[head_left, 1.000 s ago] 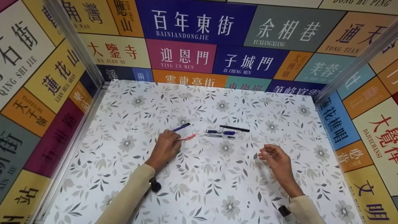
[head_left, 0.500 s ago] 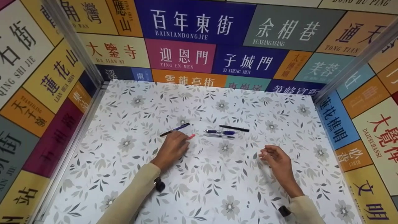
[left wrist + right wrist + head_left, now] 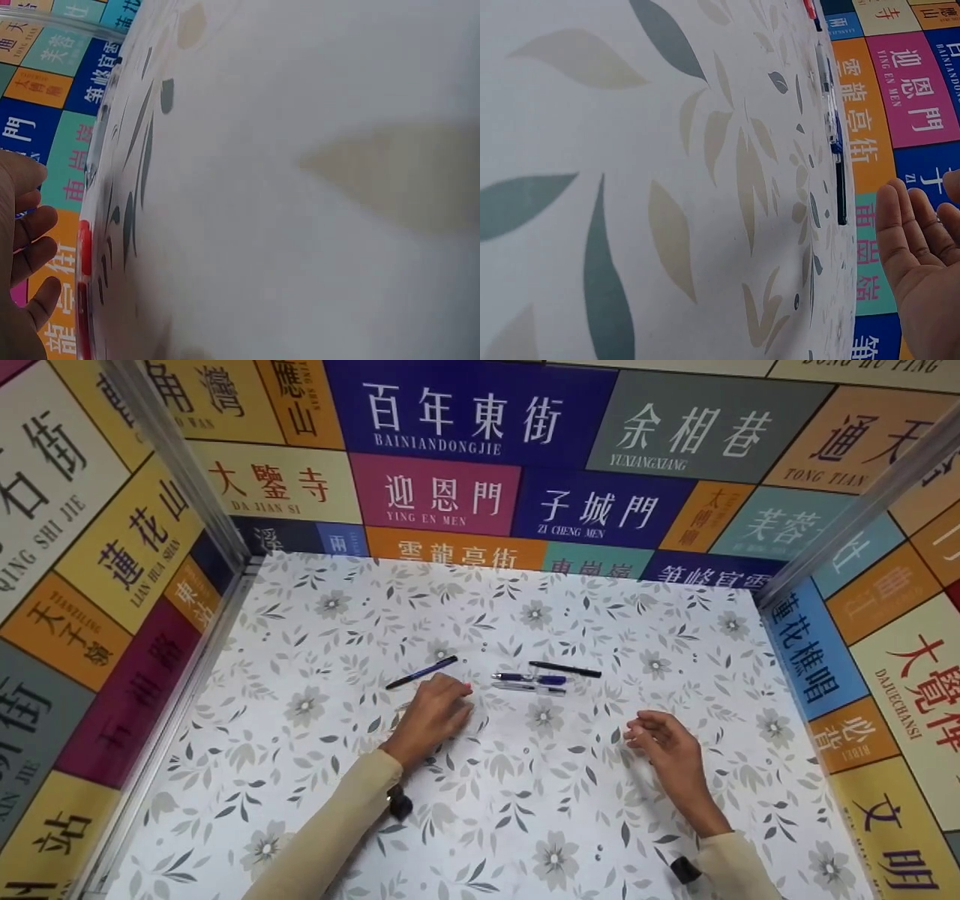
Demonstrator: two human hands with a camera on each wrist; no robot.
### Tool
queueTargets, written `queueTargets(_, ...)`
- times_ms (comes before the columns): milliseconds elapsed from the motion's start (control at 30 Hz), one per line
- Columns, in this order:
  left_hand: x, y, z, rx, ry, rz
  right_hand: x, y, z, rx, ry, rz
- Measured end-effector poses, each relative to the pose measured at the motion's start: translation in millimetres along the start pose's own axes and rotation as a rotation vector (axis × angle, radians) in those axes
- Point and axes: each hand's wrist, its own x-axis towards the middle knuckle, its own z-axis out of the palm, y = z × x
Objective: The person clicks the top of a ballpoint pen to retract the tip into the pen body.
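My left hand [image 3: 431, 716] hovers low over the table with its fingers loosely bent and holding nothing. Beneath it lies a red pen [image 3: 84, 300]; in the head view only its pink-red tip [image 3: 467, 688] shows past the fingers. Just beyond the left hand, a blue-and-black pen [image 3: 421, 672] lies slanted. To the right are a blue-and-clear pen [image 3: 529, 679], a clear pen [image 3: 529, 688] right below it, and a black pen [image 3: 565, 669] above. My right hand [image 3: 667, 742] stays at the right side, relaxed, fingers extended in the right wrist view [image 3: 922, 255], grasping nothing.
White floral cloth [image 3: 555, 780] covers the table. Panels with coloured street-name signs [image 3: 465, 412] stand behind and at both sides. Metal posts [image 3: 202, 472] mark the back corners.
My left hand has slid to the right over the red pen, which stays about where it was. The blue-and-black pen is now fully uncovered. My right hand has hardly moved.
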Motion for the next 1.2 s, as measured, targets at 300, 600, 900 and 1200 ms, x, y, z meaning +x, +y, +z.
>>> queueTargets(300,18.7,12.4,14.8,-0.048,-0.014,0.006,-0.9,-0.3,2.3,0.013,-0.006,0.017)
queueTargets(600,31.6,18.1,25.7,-0.042,-0.038,0.015,-0.9,0.5,3.0,0.006,0.007,0.041)
queueTargets(900,36.9,20.2,33.6,-0.042,-0.025,0.028,1.9,0.0,3.8,-0.005,0.008,0.056)
queueTargets(1200,36.8,18.6,45.4,-0.020,-0.044,0.013,0.0,-0.3,6.5,0.010,-0.010,0.038)
